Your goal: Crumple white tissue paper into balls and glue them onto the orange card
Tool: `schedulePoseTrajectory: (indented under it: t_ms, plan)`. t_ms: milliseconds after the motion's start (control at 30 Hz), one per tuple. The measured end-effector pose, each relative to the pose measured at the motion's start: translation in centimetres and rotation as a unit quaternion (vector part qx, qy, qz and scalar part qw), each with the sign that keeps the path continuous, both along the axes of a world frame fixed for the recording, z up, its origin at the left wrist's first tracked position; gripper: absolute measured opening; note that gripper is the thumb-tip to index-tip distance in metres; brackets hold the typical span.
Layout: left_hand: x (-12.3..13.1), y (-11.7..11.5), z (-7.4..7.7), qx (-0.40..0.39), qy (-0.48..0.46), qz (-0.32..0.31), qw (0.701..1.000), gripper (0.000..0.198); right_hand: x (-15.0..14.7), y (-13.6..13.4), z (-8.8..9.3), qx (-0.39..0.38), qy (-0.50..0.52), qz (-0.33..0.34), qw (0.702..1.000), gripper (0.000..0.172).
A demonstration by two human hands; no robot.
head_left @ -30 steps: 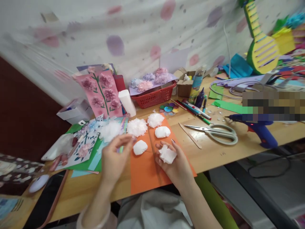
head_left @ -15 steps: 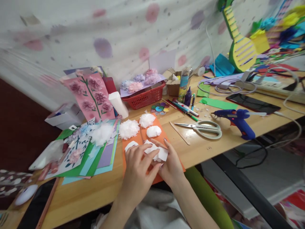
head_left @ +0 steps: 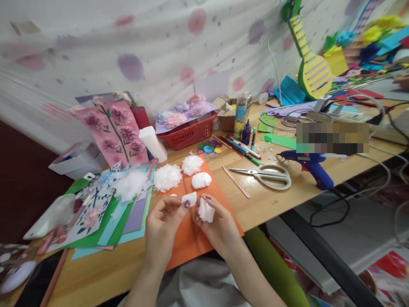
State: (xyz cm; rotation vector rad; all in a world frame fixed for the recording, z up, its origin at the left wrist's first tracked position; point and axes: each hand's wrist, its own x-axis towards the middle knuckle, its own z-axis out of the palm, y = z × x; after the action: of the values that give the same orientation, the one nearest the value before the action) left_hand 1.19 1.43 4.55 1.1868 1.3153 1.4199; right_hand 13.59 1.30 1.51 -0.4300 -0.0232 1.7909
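Note:
Between thumb and fingers of my left hand (head_left: 164, 221) is a small white paper piece (head_left: 191, 198). My right hand (head_left: 220, 226) is closed around a folded wad of white paper (head_left: 206, 211). Both hands are over an orange sheet (head_left: 183, 245) at the table's front edge. Just beyond them on the sheet sits a rounded white paper lump (head_left: 201, 180). Two fluffy white paper pompoms, a larger one (head_left: 168, 177) and a smaller one (head_left: 192, 165), lie at its far end. Part of another white piece shows behind my left fingers.
Scissors (head_left: 275, 176), a wooden stick (head_left: 236, 182) and a blue glue gun (head_left: 308, 164) lie to the right. Coloured papers (head_left: 134, 217) spread on the left. A red basket (head_left: 188, 133), pens (head_left: 244, 147) and bottles stand behind. A pixelated patch covers part of the right.
My hands have moved apart. A small white piece is now in my left fingers, separate from the wad in my right hand. The whole view has shifted slightly.

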Motion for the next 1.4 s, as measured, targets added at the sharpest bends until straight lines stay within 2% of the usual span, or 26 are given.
schedulePoseTrajectory:
  t_ms: [100, 167, 233, 300, 367, 500, 733, 800, 933, 1033, 1133, 1233, 1400]
  plan:
    - [-0.2, 0.3, 0.5, -0.03, -0.082, -0.004, 0.996, 0.037, 0.0, -0.4, 0.0, 0.045, -0.031, 0.015, 0.998, 0.028]
    - [-0.3, 0.2, 0.7, -0.028, -0.093, -0.021, 0.995, 0.037, 0.2, -0.8, 0.0, 0.081, -0.096, 0.026, 0.992, 0.038]
    - [-0.5, 0.1, 0.7, -0.026, -0.087, -0.038, 0.995, 0.035, 0.4, -1.2, 0.0, 0.113, -0.201, 0.017, 0.973, 0.04]
    - [-0.7, 0.0, 0.5, -0.033, -0.087, -0.057, 0.994, 0.036, 0.7, -1.6, 0.0, 0.129, -0.296, 0.0, 0.946, 0.036]
    - [-0.8, -0.1, 0.3, -0.05, -0.093, -0.081, 0.991, 0.038, 0.9, -1.9, 0.1, 0.137, -0.344, 0.013, 0.929, 0.038]
    - [-0.8, -0.1, -0.1, -0.081, -0.092, -0.105, 0.987, 0.043, 1.0, -1.8, 0.1, 0.181, -0.358, 0.061, 0.914, 0.037]
    - [-0.6, 0.0, 0.0, -0.114, -0.082, -0.117, 0.983, 0.04, 1.2, -1.5, 0.2, 0.222, -0.423, 0.02, 0.878, 0.033]
    - [-0.7, 0.0, -0.1, -0.11, -0.074, -0.111, 0.985, 0.038, 1.2, -1.5, 0.1, 0.222, -0.439, 0.012, 0.871, 0.032]
    - [-1.1, 0.0, -0.5, -0.095, -0.054, -0.092, 0.99, 0.038, 0.8, -1.9, -0.5, 0.187, -0.463, -0.051, 0.865, 0.025]
    - [-1.4, -0.2, -0.6, -0.077, -0.029, -0.096, 0.992, 0.038, 0.8, -2.5, -0.6, 0.223, -0.483, -0.051, 0.845, 0.02]
    - [-1.6, -0.5, -0.4, -0.06, -0.003, -0.126, 0.99, 0.037, 1.2, -2.9, -0.1, 0.289, -0.512, -0.012, 0.809, 0.017]
    - [-1.5, -0.7, 0.0, -0.072, -0.003, -0.175, 0.982, 0.039, 1.9, -3.0, 0.3, 0.337, -0.523, 0.025, 0.782, 0.021]
    - [-1.3, -0.7, 0.6, -0.105, -0.005, -0.26, 0.96, 0.044, 2.5, -2.8, 0.2, 0.366, -0.521, 0.073, 0.768, 0.03]
